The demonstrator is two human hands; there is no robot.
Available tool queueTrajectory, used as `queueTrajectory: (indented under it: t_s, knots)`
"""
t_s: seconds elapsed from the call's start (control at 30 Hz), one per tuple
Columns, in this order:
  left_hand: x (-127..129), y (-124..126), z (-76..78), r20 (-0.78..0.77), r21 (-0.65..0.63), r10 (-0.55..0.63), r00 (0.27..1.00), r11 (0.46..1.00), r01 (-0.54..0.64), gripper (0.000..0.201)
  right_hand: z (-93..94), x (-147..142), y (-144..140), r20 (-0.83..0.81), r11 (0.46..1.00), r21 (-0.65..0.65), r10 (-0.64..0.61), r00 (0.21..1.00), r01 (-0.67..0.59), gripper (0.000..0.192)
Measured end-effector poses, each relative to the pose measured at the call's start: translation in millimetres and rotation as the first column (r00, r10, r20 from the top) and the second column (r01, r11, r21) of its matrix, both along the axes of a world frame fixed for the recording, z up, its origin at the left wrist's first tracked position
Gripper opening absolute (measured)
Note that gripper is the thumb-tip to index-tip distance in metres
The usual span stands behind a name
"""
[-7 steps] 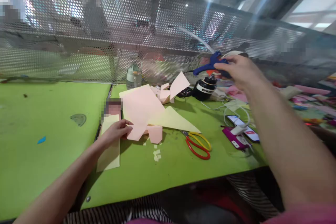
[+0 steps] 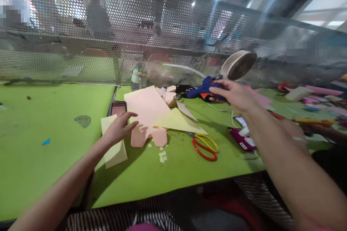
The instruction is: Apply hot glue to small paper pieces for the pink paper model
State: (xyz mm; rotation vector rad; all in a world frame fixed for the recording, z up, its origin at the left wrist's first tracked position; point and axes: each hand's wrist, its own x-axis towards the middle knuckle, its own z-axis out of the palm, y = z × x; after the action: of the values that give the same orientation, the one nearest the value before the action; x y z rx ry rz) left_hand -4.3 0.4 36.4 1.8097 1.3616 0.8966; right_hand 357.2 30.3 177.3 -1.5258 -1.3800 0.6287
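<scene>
My right hand (image 2: 235, 95) grips a blue glue gun (image 2: 202, 88), which has a long whitish glue stick (image 2: 187, 66) trailing from its back. The gun is held above the far part of the table. On the left, my left hand (image 2: 120, 126) hovers with fingers apart at the edge of a pink paper sheet (image 2: 146, 108), partly over a pale yellow paper strip (image 2: 116, 157). Cut pink paper (image 2: 159, 137) juts from under the sheet. A yellow paper triangle (image 2: 181, 121) overlaps it. Scissors with red and yellow handles (image 2: 206, 148) lie just right of these.
A phone (image 2: 119, 107) lies near my left hand. Behind are a bottle (image 2: 138, 77) and a round fan (image 2: 238, 65), before a perforated metal screen (image 2: 162, 18). A purple device (image 2: 241, 139) with a white cable sits below my right arm. Another person's hand shows at far right.
My right hand has brought the glue gun down and left. My left hand's fingers have lifted and spread. The upright pale paper piece at the back now lies low beside the yellow triangle.
</scene>
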Motion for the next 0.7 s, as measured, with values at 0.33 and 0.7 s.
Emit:
queueTrajectory:
  t_s: [0.33, 0.7]
  knots:
    - [142, 34, 60.4, 0.477, 0.028, -0.267, 0.838, 0.957, 0.289, 0.071, -10.3, -51, -22, 0.182, 0.968, -0.104, 0.243, 0.953, -0.227, 0.028]
    - [123, 35, 38.0, 0.532, -0.013, -0.290, 0.795, 0.937, 0.350, 0.031, -85.4, -36, -25, -0.203, 0.916, -0.020, 0.388, 0.899, -0.400, 0.036]
